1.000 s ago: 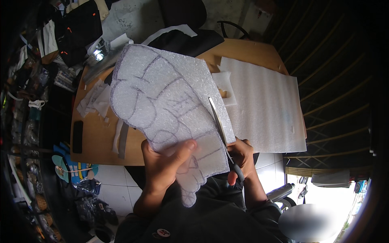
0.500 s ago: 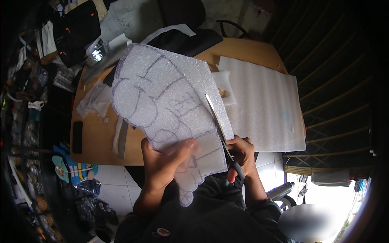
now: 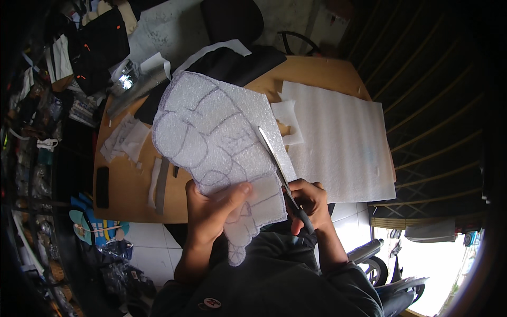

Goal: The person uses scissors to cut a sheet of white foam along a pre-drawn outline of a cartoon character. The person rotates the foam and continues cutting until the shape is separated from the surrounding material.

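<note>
A white foam sheet (image 3: 211, 127) with dark marker outlines hangs tilted over the near side of the table. Its left edge and lower tip follow the drawn outline, while a plain strip remains along the right side. My left hand (image 3: 211, 206) grips the sheet's lower left edge, thumb on top and the other fingers hidden beneath. In my right hand (image 3: 310, 203) are scissors (image 3: 274, 156) with black handles. Their upper blade lies over the sheet, pointing up and left along the drawn line; the lower blade is hidden under the foam.
A larger foam sheet (image 3: 338, 142) covers the right of the wooden table (image 3: 127, 195). Foam scraps (image 3: 125, 138) and a black phone (image 3: 102, 187) lie at the left. Black material (image 3: 232, 66) and a clear plastic roll (image 3: 137, 84) sit at the back. Crowded shelves (image 3: 37, 174) stand further left.
The foam sheet's upper part has shifted slightly down, and its lower end slightly left. The scissors and my right hand have moved a little left with it. Both hands keep their hold.
</note>
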`<action>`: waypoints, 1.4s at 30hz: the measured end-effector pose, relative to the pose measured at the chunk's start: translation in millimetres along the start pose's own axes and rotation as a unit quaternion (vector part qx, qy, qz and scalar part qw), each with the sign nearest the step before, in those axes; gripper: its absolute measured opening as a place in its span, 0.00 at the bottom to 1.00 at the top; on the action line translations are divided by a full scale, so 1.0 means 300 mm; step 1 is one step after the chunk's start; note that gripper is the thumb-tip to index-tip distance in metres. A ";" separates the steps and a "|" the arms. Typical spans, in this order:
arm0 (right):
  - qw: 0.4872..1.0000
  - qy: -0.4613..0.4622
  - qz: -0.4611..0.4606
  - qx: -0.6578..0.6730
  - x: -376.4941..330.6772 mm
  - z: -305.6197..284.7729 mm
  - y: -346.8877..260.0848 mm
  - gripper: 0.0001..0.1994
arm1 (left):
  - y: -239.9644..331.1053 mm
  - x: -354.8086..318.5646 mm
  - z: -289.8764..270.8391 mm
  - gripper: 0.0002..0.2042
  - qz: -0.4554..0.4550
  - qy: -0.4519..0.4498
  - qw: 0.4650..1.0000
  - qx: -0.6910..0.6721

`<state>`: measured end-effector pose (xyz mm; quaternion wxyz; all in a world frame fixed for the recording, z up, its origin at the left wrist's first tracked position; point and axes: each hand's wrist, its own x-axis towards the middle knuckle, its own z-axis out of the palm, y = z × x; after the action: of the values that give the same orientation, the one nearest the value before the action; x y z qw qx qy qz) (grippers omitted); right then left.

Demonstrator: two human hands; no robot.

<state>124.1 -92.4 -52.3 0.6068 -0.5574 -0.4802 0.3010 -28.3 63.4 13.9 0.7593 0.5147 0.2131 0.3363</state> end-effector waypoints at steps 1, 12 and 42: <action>1.000 0.000 -0.003 -0.001 0.002 -0.001 0.003 0.40 | 0.000 0.003 -0.001 0.09 0.000 0.000 1.000 -0.003; 0.999 -0.001 0.030 0.018 -0.001 0.002 0.000 0.38 | 0.004 0.015 -0.039 0.14 -0.028 -0.029 0.997 0.067; 1.000 -0.001 0.031 0.003 -0.019 0.061 0.060 0.43 | 0.037 0.074 -0.045 0.29 -0.030 -0.012 0.999 -0.001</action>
<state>108.3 -86.9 -72.6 0.5985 -0.5698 -0.4626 0.3212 -25.6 90.9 19.5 0.7718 0.5116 0.2195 0.3073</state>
